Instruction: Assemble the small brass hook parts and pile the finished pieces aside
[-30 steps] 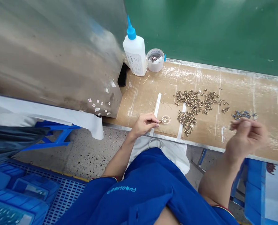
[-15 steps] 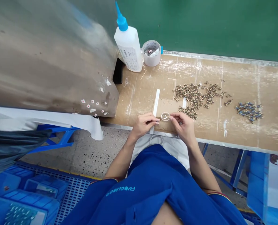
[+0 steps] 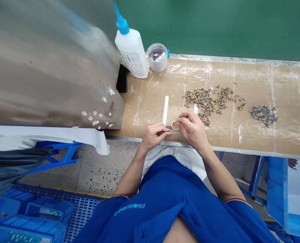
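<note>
My left hand (image 3: 155,135) is closed in a pinch at the table's near edge. A tiny piece with a dark bluish spot (image 3: 168,131) shows at its fingertips. Just to the right, my right hand (image 3: 191,130) has thumb and fingers pinched together over a small round white-rimmed dish (image 3: 174,125). Whatever those fingers hold is hidden. The dish lies partly under the right fingertips, on a cardboard patch between two white strips, the left strip (image 3: 166,109) being the longer. Beyond my right hand spreads a heap of small gold-coloured metal pieces (image 3: 203,99).
A smaller pile of blue-and-gold pieces (image 3: 264,114) lies farther right. At the back left stand a white bottle with a blue nozzle (image 3: 132,54) and a tape roll (image 3: 158,65) holding scraps. A black phone-like object (image 3: 121,79) rests by the metal panel (image 3: 64,74).
My right hand has turned and moved slightly left, its fingers now over the dish and covering part of it. The left hand keeps its pinch. The whole view has shifted a little.
</note>
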{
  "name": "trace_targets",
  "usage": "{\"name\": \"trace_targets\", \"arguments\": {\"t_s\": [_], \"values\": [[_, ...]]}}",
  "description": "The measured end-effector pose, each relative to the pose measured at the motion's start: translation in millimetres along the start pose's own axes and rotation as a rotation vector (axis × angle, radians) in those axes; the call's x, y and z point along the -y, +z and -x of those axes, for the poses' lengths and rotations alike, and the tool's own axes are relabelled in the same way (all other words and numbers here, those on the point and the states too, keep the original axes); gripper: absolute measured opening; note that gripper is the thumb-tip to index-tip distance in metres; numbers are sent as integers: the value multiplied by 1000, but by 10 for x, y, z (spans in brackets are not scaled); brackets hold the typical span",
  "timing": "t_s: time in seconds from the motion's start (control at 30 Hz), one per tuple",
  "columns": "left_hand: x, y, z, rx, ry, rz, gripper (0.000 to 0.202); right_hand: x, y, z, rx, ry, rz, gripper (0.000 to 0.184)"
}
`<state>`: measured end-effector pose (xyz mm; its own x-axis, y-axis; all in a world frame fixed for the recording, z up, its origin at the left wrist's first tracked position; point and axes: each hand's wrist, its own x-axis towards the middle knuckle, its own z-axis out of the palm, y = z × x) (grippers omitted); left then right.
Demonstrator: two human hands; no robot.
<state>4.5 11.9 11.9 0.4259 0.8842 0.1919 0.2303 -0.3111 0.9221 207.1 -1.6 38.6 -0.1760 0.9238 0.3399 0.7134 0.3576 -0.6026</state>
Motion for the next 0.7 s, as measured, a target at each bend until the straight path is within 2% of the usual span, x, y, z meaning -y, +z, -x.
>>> {"name": "trace_targets", "arguments": {"t_s": [0.1,0.2,0.27,0.4,0.47,0.57,0.7], "values": [[10,2,-5,18,16,3,32,-5,-73,-7,51,-5,12,21],[29,-3,-11,40,36,14,32,-5,-61,3,103,-31,-89,19],[39,-6,-12,50,39,21,31,1,-22,12,71,-24,-125,19],[39,-8,-11,49,35,26,29,21,-17,40,-35,37,4,21],[35,-6,-14,47,33,33,27,31,-55,51,5,33,17,21],[33,-8,-22,52,34,44,24,39,-95,51,64,24,-92,20],[42,-12,-23,57,51,42,24,21,-93,78,-75,144,-283,17]]}}
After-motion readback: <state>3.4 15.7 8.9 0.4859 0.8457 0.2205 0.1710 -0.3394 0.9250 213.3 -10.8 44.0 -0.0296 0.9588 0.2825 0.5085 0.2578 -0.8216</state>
